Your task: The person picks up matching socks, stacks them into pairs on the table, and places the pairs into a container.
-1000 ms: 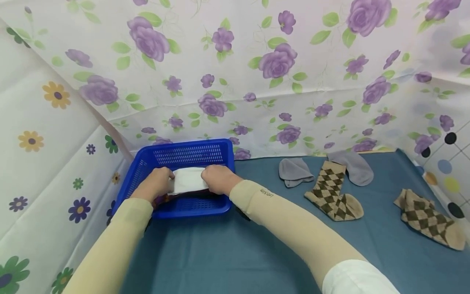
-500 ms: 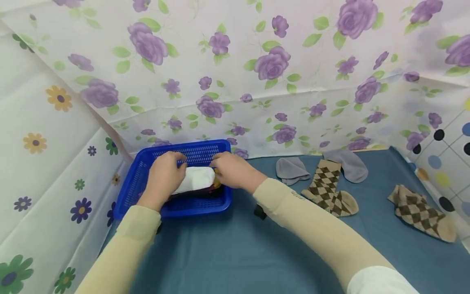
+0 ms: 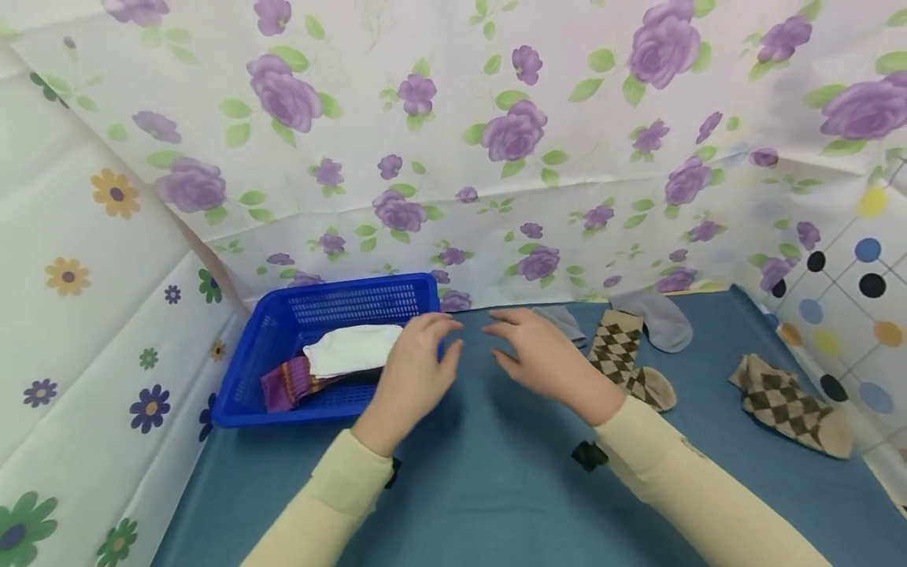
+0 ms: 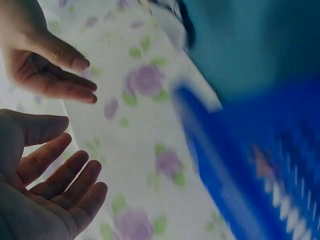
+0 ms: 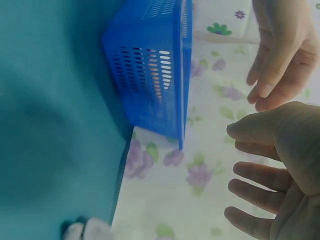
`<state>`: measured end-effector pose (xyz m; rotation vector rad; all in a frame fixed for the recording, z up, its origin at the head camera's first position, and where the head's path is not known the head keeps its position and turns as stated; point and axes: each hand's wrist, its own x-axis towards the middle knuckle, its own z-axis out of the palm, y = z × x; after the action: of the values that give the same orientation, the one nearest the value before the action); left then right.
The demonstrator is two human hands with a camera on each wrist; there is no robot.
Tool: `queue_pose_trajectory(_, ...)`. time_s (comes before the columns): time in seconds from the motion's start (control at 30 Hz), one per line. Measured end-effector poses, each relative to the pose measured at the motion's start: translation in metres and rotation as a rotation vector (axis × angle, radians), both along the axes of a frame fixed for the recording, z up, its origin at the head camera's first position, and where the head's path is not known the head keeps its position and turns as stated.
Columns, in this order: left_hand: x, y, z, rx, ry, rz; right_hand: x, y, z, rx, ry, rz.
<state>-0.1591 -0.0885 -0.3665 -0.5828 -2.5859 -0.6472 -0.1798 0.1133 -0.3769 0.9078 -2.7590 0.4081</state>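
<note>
Purple-flowered cloth, daisy-print sheet, dotted panel, teal tabletop

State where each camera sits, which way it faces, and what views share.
Head: on the head, facing forward and down at the blue basket; left hand, right hand, sleeves show.
Left wrist: worn there, facing the floral sheet and basket; both hands show.
Right wrist: worn there, facing the basket's side and sheet; both hands show.
Shared by wrist views: basket, sheet, both hands.

Blue basket, white sock, grey socks, brown-beige diamond-patterned socks
</note>
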Motion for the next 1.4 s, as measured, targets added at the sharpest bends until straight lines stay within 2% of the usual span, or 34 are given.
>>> queue_pose_trajectory(0.17, 0.017, 0.028, -0.019, -0.008, 0.007, -0.067, 0.021, 0.027, -0.013, -0.011, 0.015, -0.043)
queue_pose_trajectory(0.27, 0.025, 0.039, -0.033, -0.024, -0.030, -0.099, 0.032, 0.041, -0.029, -0.005, 0.007, -0.074)
queue_pose_trajectory(0.37, 0.030, 0.045, -0.050, -0.059, -0.101, -0.097, 0.040, 0.055, -0.049, 0.005, -0.023, -0.123)
queue_pose_trajectory(0.5, 0.034, 0.048, -0.071, -0.109, -0.200, -0.071, 0.045, 0.074, -0.076, 0.020, -0.077, -0.256)
queue_pose_trajectory(0.63, 0.039, 0.046, -0.085, -0.150, -0.257, -0.054, 0.042, 0.090, -0.097, 0.014, -0.132, -0.413)
queue_pose_trajectory(0.7, 0.040, 0.046, -0.088, -0.168, -0.269, -0.049, 0.039, 0.096, -0.106, 0.013, -0.163, -0.464)
queue_pose_trajectory(0.83, 0.041, 0.047, -0.091, -0.191, -0.283, -0.055, 0.031, 0.107, -0.119, 0.029, -0.194, -0.503)
queue_pose_trajectory(1.03, 0.041, 0.048, -0.094, -0.213, -0.314, -0.075, 0.027, 0.114, -0.130, 0.055, -0.082, -0.506)
queue_pose_trajectory(1.1, 0.041, 0.046, -0.095, -0.219, -0.324, -0.073, 0.028, 0.114, -0.130, 0.071, -0.052, -0.489)
queue_pose_trajectory(1.2, 0.042, 0.046, -0.095, -0.223, -0.349, -0.079, 0.031, 0.112, -0.125, 0.111, -0.063, -0.443)
queue_pose_trajectory(1.33, 0.041, 0.047, -0.094, -0.231, -0.379, -0.104, 0.040, 0.107, -0.113, 0.079, -0.148, -0.363)
queue_pose_trajectory(1.4, 0.040, 0.047, -0.090, -0.233, -0.375, -0.117, 0.045, 0.104, -0.101, 0.021, -0.204, -0.323)
